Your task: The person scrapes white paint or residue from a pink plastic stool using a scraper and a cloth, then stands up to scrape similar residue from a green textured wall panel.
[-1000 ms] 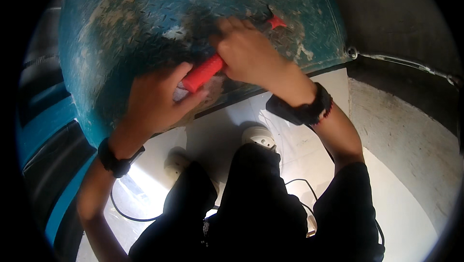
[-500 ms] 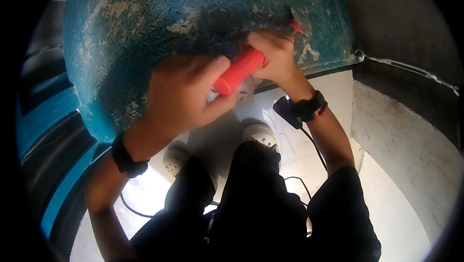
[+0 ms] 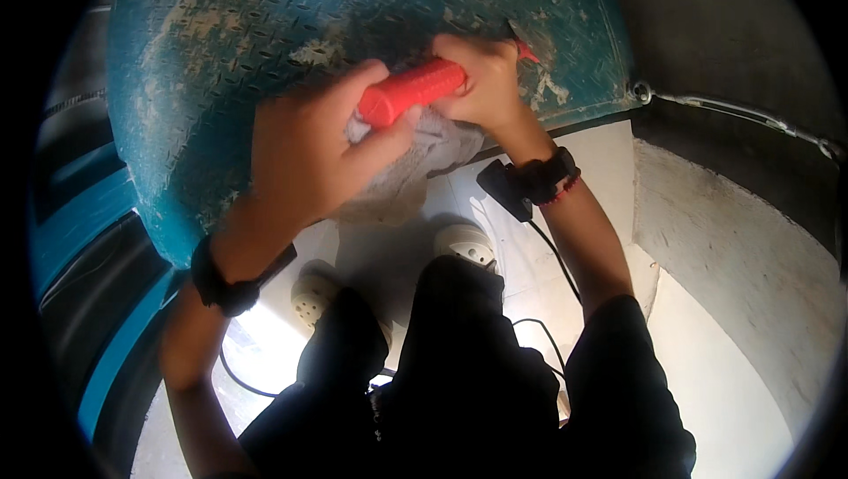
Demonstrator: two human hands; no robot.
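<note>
A red tool with a ribbed, round handle is held up between my hands, over the front edge of a worn teal platform. My right hand closes around its right part; a small red end shows past the fingers, with something dark beside it. What kind of tool it is I cannot make out. At the blunt left end, my left hand has thumb and fingers on either side of the handle. A crumpled grey cloth is bunched in that hand and hangs below the handle. Its folds are partly hidden by the fingers.
The teal checker-plate platform has scuffed, peeling paint. A metal turnbuckle runs from its right corner to the dark wall. Below are pale floor tiles, my light clogs and a thin black cable. Blue bars stand at left.
Both hands have shifted slightly left and up with the red tool. Its handle lies flatter, and more of the grey cloth hangs into view below.
</note>
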